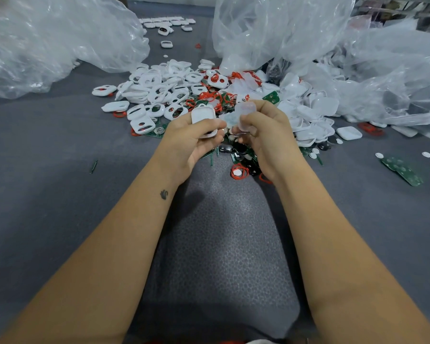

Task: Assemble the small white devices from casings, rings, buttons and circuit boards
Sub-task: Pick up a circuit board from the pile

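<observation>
My left hand [193, 141] grips a small white casing [203, 115], its rounded square face tilted up. My right hand [263, 135] pinches a translucent, whitish soft part [243, 112] right beside it; the two hands nearly touch. Behind them lies a heap of white casings with oval openings [157, 95], red rings [210, 95] and green circuit boards [271, 96]. Closed white shells [315, 105] pile up to the right. Dark round buttons and small white discs [236, 151] lie under my hands.
Large crumpled clear plastic bags [55, 40] flank the heap on both sides [358, 58]. A row of white devices [166, 23] sits far back. A green board [405, 171] and a white shell [349, 133] lie loose at the right on the grey cloth [47, 145].
</observation>
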A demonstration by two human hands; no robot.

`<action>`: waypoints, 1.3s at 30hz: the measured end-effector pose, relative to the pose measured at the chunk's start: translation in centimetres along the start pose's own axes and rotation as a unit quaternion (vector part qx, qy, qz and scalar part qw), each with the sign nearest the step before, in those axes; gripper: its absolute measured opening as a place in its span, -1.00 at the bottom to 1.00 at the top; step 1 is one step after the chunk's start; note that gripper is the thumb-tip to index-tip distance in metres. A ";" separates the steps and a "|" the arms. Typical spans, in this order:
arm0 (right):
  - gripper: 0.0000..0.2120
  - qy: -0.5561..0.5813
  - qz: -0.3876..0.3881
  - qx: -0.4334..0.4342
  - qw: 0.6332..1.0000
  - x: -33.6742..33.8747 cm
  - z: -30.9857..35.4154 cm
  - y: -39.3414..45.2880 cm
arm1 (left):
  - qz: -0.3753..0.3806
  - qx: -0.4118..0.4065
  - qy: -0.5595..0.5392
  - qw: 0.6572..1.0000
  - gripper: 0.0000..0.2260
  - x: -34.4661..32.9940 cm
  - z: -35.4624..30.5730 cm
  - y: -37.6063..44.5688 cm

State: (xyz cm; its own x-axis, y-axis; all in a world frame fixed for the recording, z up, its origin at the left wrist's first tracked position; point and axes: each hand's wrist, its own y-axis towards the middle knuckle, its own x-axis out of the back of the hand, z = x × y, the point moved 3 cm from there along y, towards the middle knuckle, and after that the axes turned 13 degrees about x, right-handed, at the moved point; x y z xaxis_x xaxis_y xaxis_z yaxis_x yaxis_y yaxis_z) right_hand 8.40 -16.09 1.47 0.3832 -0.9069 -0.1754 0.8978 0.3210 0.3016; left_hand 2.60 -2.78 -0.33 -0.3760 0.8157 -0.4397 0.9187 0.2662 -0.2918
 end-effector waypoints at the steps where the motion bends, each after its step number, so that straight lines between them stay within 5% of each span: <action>1: -0.80 -0.015 0.004 0.004 1.000 0.0 -0.1 0.0 | 0.005 -0.006 -0.001 1.000 -0.92 -0.1 0.0 0.0; 12: -0.98 -0.125 0.024 0.076 0.989 -0.1 0.3 -0.5 | -0.001 0.053 -0.094 0.994 -0.79 -0.2 -0.1 -0.1; 39: -0.71 -0.264 0.073 0.140 0.952 -0.6 0.1 -0.5 | 0.087 0.112 -0.035 0.989 -0.69 -1.1 0.5 -0.5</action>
State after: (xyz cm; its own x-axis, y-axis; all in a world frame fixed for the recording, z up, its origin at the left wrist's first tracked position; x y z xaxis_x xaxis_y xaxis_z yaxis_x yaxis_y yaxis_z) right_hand 7.68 -15.78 1.51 0.2713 -0.8927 0.3599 0.7214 0.4361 0.5379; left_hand 2.44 -4.06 -0.14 -0.2294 0.7991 -0.5557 0.9236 -0.0015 -0.3835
